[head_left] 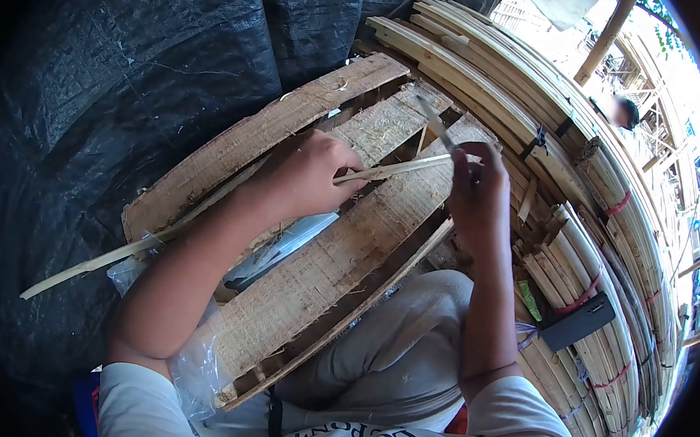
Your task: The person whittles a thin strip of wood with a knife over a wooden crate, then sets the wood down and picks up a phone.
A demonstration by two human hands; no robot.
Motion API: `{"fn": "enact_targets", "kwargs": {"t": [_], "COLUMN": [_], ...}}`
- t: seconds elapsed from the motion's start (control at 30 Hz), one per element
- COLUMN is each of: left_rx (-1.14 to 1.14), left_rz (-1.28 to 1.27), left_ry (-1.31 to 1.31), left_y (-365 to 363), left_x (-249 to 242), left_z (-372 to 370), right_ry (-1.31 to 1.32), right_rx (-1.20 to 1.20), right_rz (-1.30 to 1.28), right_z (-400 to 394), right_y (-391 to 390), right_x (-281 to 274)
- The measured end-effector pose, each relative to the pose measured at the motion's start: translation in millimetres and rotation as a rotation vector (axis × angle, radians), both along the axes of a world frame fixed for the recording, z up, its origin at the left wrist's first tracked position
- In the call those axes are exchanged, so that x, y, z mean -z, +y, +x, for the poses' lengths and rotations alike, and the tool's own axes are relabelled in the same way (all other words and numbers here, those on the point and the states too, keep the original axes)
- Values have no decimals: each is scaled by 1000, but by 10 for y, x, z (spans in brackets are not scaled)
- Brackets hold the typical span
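Observation:
My left hand [315,172] is closed around a thin pale wooden strip [399,168] above a slatted wooden bench. Its near end runs across to my right hand [479,186]. A long pale length [88,263] also sticks out left beyond my forearm; the arm hides whether both are one piece. In my right hand is a knife, its narrow blade [439,126] pointing up and away to the left. The strip touches or passes close by the fingers of that hand. Beneath the hands, the bench's rough planks [312,257] carry fine shavings.
Clear plastic [195,372] and a bluish plastic packet [283,242] lie at the bench's left and in its gap. Black tarpaulin [156,70] hangs behind. Tied bundles of wooden strips [501,73] line the right, a dark box [578,322] on them. Another person [624,112] is far right.

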State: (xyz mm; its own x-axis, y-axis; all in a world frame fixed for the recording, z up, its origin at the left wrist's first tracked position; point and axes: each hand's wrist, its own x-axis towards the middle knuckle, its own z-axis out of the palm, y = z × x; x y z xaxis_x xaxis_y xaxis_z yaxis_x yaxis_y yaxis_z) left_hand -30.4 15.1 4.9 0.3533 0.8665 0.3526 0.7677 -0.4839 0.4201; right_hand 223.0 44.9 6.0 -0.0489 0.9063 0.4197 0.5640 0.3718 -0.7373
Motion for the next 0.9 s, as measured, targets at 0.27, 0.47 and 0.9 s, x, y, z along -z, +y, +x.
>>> {"fn": "enact_targets", "kwargs": {"t": [0.27,0.47,0.9], "left_rx": [25,-22,85], "left_rz": [-57,-13,83], "left_ry": [6,-42,-3], "left_y": [13,15,87], "left_x": [29,53,133], "left_z": [-43,-28,-64], "right_ry": [-254,-299,-227], "right_rx": [127,87,353], "right_rz": [65,-40,-85], "right_z": [183,92,-103], "right_y": [265,103,182], "right_x": [206,92,62]}}
